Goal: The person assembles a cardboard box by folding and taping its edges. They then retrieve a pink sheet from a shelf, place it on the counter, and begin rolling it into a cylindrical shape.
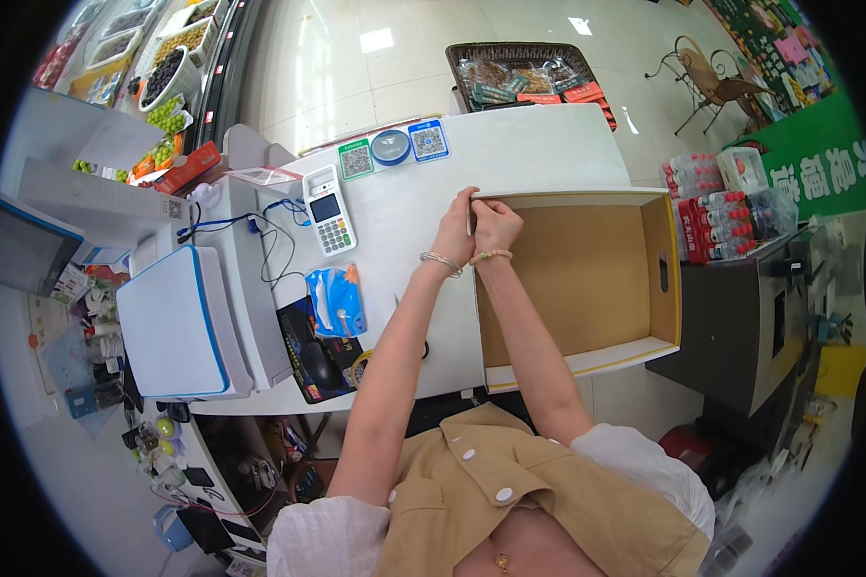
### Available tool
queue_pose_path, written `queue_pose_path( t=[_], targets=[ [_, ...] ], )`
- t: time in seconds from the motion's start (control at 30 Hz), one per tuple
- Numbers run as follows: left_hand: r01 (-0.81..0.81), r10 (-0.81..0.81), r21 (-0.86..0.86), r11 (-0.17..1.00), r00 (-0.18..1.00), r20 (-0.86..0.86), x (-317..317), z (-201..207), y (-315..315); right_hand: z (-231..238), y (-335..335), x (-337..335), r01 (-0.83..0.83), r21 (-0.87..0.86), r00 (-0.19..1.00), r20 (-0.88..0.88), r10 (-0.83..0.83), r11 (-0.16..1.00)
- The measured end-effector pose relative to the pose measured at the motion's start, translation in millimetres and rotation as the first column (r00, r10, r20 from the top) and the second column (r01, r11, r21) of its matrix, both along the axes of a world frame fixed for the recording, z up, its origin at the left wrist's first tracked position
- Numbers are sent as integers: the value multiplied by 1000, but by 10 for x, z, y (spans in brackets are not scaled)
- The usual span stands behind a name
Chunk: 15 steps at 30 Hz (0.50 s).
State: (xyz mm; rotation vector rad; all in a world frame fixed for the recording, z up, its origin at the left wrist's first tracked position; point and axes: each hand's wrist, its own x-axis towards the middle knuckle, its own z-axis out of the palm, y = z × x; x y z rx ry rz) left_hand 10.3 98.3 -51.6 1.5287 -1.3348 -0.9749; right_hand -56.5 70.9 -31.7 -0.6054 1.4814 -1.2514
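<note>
A shallow open cardboard box point(587, 279), brown inside with a pale outer side and yellow trim, lies on the white counter point(414, 365). Its right wall has a dark handle slot. My left hand point(453, 231), with silver bangles at the wrist, is closed at the box's far left corner, fingers on the wall there. Right beside it, my right hand point(496, 229), wearing a beaded bracelet, is curled over the same corner from the inner side. My right forearm crosses the box's left part and hides some of its left wall. The fingertips are partly hidden.
Left on the counter are a card terminal point(328, 213), a blue packet point(337, 301), a mouse point(319, 365), a tape roll point(360, 368) and a white printer-like machine point(173, 327). A dark basket point(467, 58) of packaged goods stands beyond; bottle packs point(717, 226) sit at right.
</note>
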Motion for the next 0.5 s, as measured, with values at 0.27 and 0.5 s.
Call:
queue_pose_path(
  t=[0.27, 0.5],
  targets=[
    [20, -19, -38, 999, 999, 38, 19, -1, 6, -66, 27, -51, -80, -152, 938, -346, 23, 985],
    [45, -44, -3, 999, 998, 47, 23, 22, 3, -120, 7, -89, -174, -272, 786, -617, -33, 946]
  ],
)
